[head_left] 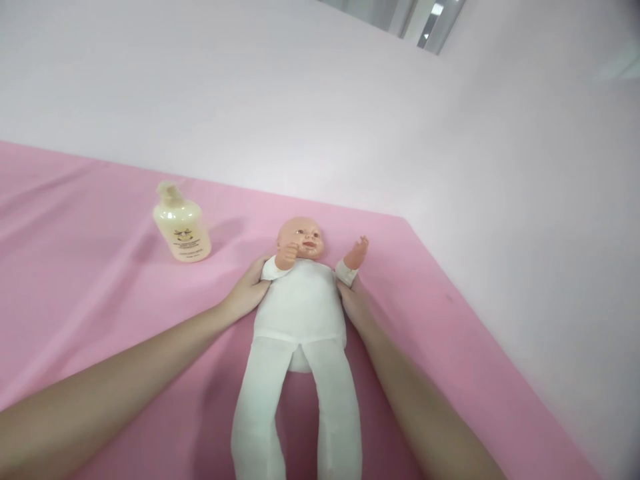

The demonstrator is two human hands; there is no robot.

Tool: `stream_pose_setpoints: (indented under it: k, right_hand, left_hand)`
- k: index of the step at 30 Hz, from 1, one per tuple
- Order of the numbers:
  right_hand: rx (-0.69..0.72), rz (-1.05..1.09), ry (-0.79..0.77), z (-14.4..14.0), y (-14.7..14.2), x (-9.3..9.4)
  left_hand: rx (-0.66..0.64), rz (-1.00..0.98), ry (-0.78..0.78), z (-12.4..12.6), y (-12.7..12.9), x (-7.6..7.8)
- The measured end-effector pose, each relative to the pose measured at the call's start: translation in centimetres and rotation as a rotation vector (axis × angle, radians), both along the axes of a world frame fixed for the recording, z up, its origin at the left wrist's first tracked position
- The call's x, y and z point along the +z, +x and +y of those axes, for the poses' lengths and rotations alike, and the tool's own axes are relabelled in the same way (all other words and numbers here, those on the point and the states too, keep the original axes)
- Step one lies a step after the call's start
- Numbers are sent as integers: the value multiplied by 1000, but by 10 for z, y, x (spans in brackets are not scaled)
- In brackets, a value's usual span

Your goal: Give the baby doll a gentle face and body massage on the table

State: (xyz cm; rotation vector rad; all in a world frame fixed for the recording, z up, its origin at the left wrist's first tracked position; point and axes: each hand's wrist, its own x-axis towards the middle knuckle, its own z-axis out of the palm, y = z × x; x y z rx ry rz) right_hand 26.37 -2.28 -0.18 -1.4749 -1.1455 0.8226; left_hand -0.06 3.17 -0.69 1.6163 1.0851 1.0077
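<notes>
A baby doll (301, 303) with a white cloth body lies face up, its head toward the far edge and its legs toward me. My left hand (251, 288) grips the doll's side at the upper arm, thumb in front and fingers going behind it. On the opposite side my right hand (350, 299) holds the doll below its raised arm; most of those fingers are hidden behind the body. Both of the doll's hands stick up beside its face. To the left of the doll stands a cream-coloured pump bottle (183, 227) with a printed label, apart from my hands.
Beneath everything spreads a pink cloth (100, 280) with some creases on the left. Its far edge and right edge meet at a corner beyond the doll. A pale white surface (225, 87) lies past these edges.
</notes>
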Motion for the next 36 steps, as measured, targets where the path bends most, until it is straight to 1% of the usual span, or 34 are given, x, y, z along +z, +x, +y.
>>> stream_pose_setpoints:
  k: [8,14,20,30,36]
  right_hand:
    - [15,1,38,-5,-7,9]
    - [40,13,50,-3,-6,7]
    - [53,15,62,-2,-5,4]
    - [29,-23,37,-7,-9,13]
    - [33,-34,46,-7,-9,13]
  left_hand:
    - [-6,-1,-11,-1,-1,2]
    - [5,11,-21,0,-1,0]
    - [-5,6,3,0,-2,-1]
    - [-10,-9,14,0,-2,0]
    - [-4,1,9,-3,-1,4]
